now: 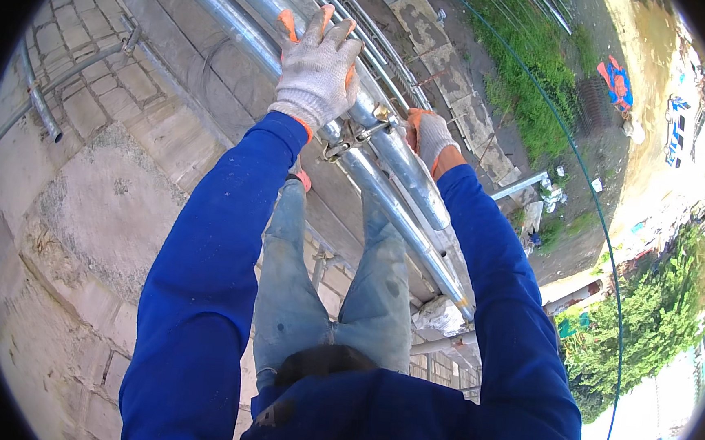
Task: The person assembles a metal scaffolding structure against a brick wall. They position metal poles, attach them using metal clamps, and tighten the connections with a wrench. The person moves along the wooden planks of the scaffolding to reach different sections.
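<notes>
Two shiny metal scaffold tubes run diagonally side by side, a near tube (393,197) and a far tube (411,173). A metal scaffold coupler (347,140) joins them between my hands. My left hand (318,74), in a white knit glove with orange coating, lies over the far tube above the coupler, its fingers bent over the top. Wearing a matching glove, my right hand (435,141) is closed against the far side of the same tube, just right of the coupler. Some of its fingers are hidden behind the tube.
Stone paving or blockwork (112,203) spreads at the left, with a bent metal tube (45,109) standing off it. Beyond the tubes, grass (534,77) and bare ground lie far below. A green cable (589,171) hangs at the right. My legs (299,282) stand beneath the tubes.
</notes>
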A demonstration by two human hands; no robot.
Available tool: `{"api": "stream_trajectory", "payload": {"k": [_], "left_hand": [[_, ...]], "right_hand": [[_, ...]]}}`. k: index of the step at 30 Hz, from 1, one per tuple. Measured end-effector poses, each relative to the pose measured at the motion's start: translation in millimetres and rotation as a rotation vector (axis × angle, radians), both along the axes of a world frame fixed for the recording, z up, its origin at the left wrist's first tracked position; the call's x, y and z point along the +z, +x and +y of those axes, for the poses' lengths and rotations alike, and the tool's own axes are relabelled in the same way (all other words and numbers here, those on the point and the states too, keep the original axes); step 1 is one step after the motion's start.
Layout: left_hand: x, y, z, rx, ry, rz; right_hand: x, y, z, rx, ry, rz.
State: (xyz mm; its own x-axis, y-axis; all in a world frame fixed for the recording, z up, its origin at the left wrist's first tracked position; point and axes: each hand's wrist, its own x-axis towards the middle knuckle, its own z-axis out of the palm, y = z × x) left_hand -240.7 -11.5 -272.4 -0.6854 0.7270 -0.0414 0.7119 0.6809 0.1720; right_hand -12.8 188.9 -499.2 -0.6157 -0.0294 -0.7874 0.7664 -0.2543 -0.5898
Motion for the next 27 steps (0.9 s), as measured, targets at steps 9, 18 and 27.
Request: {"api": "stream_trajectory", "payload": {"k": [9,18,27], "left_hand": [[-5.0,1.1,-21.0,0.05,-0.026,-0.051],[-12.1,4.2,-23.3,0.105,0.064,0.006],[-12.8,5.4,-17.1,0.169,0.082,-0.006]], "right_hand": [[241.7,56.9,-1.7,0.402,0.682,0.158],[377.9,-114.4,-7.9,0.876,0.935,0.726],[122.6,-263.9,-77.1,0.333,1.028,0.585]]}}
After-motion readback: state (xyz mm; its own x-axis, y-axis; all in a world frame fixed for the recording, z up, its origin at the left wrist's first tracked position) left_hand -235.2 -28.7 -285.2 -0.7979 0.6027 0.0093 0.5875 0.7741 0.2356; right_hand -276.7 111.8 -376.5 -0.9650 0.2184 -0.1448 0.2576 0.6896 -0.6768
